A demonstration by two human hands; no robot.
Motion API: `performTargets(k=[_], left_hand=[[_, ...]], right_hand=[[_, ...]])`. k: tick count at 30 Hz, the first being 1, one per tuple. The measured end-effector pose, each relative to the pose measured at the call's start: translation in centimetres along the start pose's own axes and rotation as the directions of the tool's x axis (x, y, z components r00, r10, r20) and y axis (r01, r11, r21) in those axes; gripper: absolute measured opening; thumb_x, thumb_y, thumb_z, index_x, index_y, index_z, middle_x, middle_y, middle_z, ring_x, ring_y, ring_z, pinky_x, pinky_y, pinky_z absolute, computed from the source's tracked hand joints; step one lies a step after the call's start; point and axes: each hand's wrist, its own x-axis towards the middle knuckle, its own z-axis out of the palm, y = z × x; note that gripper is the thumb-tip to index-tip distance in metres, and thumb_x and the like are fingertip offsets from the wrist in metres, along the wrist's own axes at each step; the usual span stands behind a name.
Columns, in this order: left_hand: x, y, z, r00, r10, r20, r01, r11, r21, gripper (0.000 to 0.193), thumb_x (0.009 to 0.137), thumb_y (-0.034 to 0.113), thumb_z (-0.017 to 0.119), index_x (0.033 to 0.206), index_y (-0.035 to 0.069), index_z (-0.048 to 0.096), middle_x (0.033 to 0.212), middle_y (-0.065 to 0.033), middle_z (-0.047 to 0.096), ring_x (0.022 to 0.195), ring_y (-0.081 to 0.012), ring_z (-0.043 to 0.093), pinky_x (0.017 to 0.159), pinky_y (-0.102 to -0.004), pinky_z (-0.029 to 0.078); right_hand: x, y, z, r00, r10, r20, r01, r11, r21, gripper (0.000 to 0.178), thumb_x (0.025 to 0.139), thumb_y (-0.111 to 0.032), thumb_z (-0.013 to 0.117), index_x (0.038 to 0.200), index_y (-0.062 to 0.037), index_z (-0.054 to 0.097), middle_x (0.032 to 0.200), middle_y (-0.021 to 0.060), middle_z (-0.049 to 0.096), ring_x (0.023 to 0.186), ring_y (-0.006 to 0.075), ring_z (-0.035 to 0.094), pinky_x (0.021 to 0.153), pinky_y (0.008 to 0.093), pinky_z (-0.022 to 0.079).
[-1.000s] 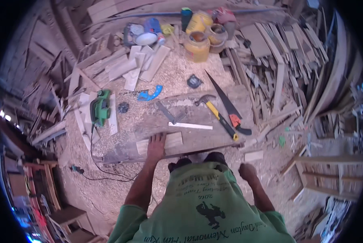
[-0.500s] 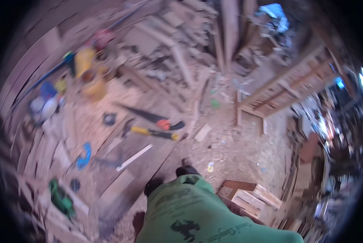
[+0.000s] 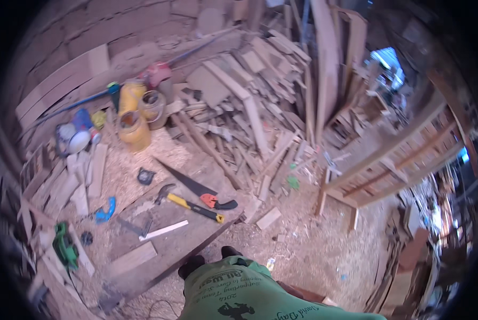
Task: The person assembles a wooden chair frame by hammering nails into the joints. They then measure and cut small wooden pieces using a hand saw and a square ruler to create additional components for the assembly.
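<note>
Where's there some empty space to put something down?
On the workbench, a bare patch lies between the white strip, the pale board and the near edge. The floor between the loose block and the wooden frame is mostly bare, with small bits about. It's crowded around the yellow tub and across the scrap-wood pile.

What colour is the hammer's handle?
The handle is yellow and black, best seen in the head view.

Gap right of plank (image 3: 133, 258), hammer (image 3: 193, 207) beyond
</note>
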Motion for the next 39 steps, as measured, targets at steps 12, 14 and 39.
performTargets(k=[12, 14, 39], left_hand=[[-12.6, 1.0, 8.1, 0.973, -0.214, -0.084, 0.187, 0.949, -0.254, 0.02, 0.098, 0.022, 0.075, 0.109, 0.006, 0.078, 0.109, -0.0179, 0.077, 0.103, -0.0349, 0.075, 0.091, -0.0486, 0.06], [-15.3, 0.6, 8.8, 0.969, -0.232, -0.086, 0.201, 0.941, -0.274, 0.02, 0.098, 0.023, 0.075, 0.109, 0.006, 0.078, 0.109, -0.0177, 0.077, 0.103, -0.0344, 0.075, 0.091, -0.0481, 0.06], [-21.6, -5.2, -1.1, 0.994, -0.109, -0.003, 0.108, 0.99, -0.087, 0.026, 0.094, 0.036, 0.08, 0.11, 0.017, 0.084, 0.108, -0.0071, 0.083, 0.105, -0.0302, 0.08, 0.093, -0.0438, 0.062]], right_hand=[[7.4, -0.9, -10.3, 0.985, -0.17, -0.03, 0.169, 0.985, -0.046, 0.029, 0.101, -0.024, 0.073, 0.121, -0.0056, 0.081, 0.106, 0.0115, 0.08, 0.098, 0.0265, 0.075, 0.085, 0.0411, 0.06], [6.8, 0.3, -10.3, 0.984, -0.174, -0.033, 0.173, 0.984, -0.033, 0.029, 0.101, -0.024, 0.073, 0.122, -0.0055, 0.081, 0.106, 0.011, 0.08, 0.097, 0.0258, 0.075, 0.085, 0.0405, 0.06], [-11.7, -1.3, -3.2, 0.985, -0.032, -0.171, 0.063, 0.982, 0.178, 0.029, 0.105, -0.021, 0.074, 0.128, -0.0041, 0.08, 0.105, 0.0052, 0.08, 0.095, 0.0168, 0.073, 0.083, 0.0332, 0.059]])
